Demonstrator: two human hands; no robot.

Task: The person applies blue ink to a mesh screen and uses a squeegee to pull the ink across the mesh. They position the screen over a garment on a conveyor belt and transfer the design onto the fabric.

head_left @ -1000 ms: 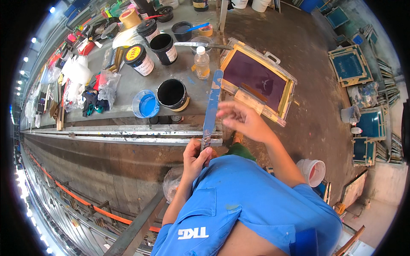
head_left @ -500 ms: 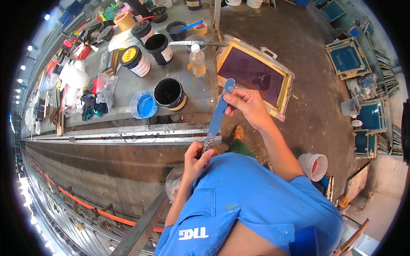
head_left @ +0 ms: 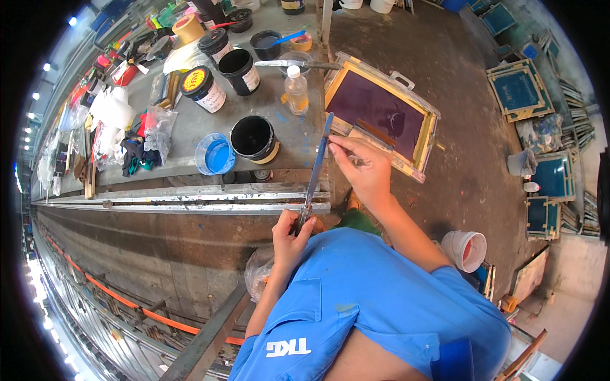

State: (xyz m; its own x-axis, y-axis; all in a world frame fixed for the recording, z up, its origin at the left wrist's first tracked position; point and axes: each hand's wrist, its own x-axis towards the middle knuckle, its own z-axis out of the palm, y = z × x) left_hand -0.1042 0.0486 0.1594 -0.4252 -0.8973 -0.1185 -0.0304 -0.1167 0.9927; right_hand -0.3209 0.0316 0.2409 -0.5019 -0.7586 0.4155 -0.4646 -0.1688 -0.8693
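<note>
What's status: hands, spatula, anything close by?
Left hand: gripping spatula. Right hand: at its blade, near tip. Capped bottle on table, left of tip.

The spatula [head_left: 316, 164] looks like smooth metal, the bottle [head_left: 296, 95] glossy clear plastic, the shirt [head_left: 394, 273] matt cloth.

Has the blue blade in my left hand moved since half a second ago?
Yes: the blue blade has swung left, its tip nearer the clear bottle.

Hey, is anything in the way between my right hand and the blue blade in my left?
Nothing visible: the right hand is at the upper part of the blue blade, while the left hand grips its lower end.
</note>
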